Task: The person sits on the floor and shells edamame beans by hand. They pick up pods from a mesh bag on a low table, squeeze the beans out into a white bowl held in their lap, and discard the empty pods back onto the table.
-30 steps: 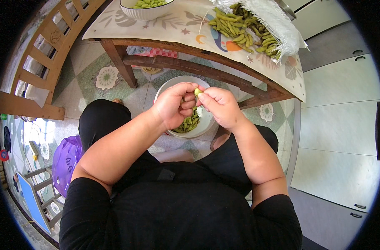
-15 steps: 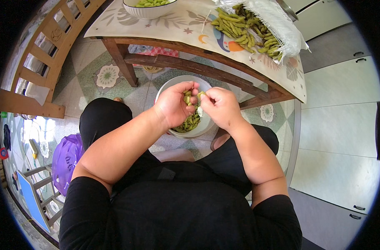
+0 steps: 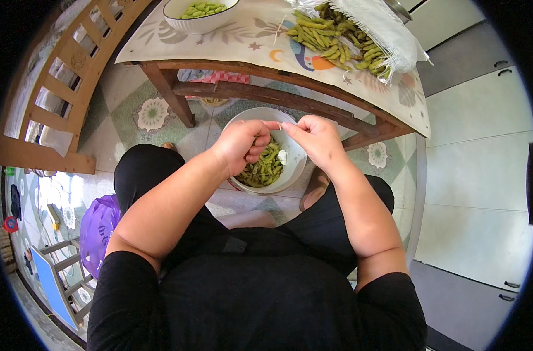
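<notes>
Dark lettering (image 3: 104, 235) marks the purple bag (image 3: 97, 225) at left. The right hand (image 3: 320, 142) pinches an indistinct scrap (image 3: 280, 126); the left hand (image 3: 243, 146) curls, its fingers' grip unclear.

A home is indicated by pale cabinets (image 3: 474, 169), flower-patterned floor tiles (image 3: 153, 114), a slatted wooden frame (image 3: 60, 89) and a print-covered bench (image 3: 228, 50).

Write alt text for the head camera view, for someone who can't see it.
A seated person's left hand and right hand have fingertips close together above a white basin of green pods. Beyond, a cloth-covered table holds a bowl of green beans and more pods partly under a white woven sack.
</notes>
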{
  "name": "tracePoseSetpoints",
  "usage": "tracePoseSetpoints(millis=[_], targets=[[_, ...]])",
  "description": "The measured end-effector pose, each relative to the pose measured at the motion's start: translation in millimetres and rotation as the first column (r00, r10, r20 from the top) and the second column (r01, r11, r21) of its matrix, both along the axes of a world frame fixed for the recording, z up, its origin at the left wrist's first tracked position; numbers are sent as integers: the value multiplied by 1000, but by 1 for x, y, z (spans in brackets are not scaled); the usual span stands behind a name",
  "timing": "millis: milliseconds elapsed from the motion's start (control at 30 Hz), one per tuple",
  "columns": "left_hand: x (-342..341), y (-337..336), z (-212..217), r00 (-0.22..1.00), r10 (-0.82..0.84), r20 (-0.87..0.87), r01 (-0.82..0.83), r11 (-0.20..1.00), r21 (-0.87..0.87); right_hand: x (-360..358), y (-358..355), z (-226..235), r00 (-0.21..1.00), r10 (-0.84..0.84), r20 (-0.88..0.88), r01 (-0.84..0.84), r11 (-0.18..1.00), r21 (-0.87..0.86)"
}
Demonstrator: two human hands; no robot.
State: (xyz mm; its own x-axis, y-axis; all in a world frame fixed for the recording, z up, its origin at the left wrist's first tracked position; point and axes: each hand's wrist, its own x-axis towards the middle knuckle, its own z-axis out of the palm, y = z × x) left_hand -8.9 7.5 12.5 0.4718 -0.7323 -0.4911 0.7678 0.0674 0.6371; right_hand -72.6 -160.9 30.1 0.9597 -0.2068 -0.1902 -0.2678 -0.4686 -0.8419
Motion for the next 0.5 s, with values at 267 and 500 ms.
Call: tracePoseSetpoints(millis=[267, 500], targets=[[4, 3, -1, 996, -19, 85, 14, 998, 67, 4, -5, -6, 1000, 10, -24, -13, 994, -106], [12, 10, 5, 993, 115, -29, -115, 993, 4, 3, -6, -9, 984, 145, 100, -136, 986, -93]])
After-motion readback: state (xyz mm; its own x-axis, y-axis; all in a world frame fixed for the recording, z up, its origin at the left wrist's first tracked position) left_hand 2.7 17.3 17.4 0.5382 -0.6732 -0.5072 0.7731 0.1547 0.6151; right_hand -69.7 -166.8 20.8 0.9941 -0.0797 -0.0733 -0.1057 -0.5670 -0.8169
